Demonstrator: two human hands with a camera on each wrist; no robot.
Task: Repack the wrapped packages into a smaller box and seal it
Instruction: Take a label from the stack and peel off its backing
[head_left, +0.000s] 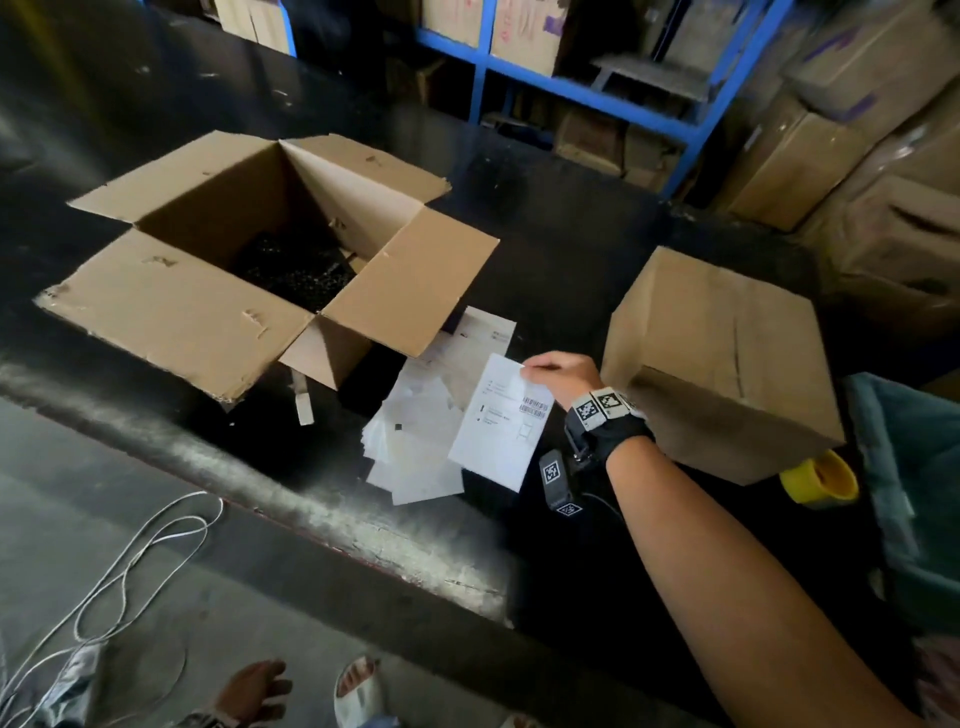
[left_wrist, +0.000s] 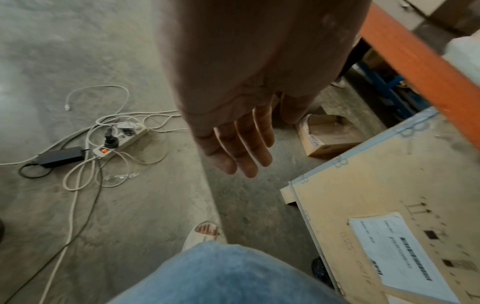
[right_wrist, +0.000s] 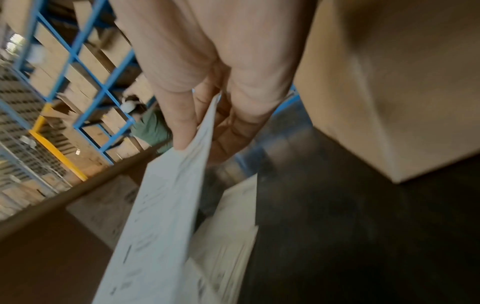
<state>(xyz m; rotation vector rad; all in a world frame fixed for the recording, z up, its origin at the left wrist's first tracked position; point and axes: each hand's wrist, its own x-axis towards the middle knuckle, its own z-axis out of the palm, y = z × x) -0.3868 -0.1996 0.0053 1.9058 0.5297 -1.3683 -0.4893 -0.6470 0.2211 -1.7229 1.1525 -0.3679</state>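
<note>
A large cardboard box (head_left: 218, 291) stands open on the black table, with dark wrapped packages (head_left: 296, 265) at its bottom. A smaller closed cardboard box (head_left: 722, 364) (right_wrist: 389, 82) stands at the right. My right hand (head_left: 558, 376) (right_wrist: 205, 123) pinches the top edge of a white label sheet (head_left: 504, 421) (right_wrist: 161, 216) with a barcode, lifted above a loose pile of white sheets (head_left: 415, 441). My left hand (left_wrist: 239, 148) hangs at my side over the floor, fingers straight and holding nothing; it is outside the head view.
A yellow tape roll (head_left: 821, 478) lies at the small box's near corner, beside a teal cloth (head_left: 909, 493). Blue shelving (head_left: 571, 88) with cartons stands behind the table. On the floor lie a power strip (left_wrist: 122, 139) with cables and a crate (left_wrist: 389, 205).
</note>
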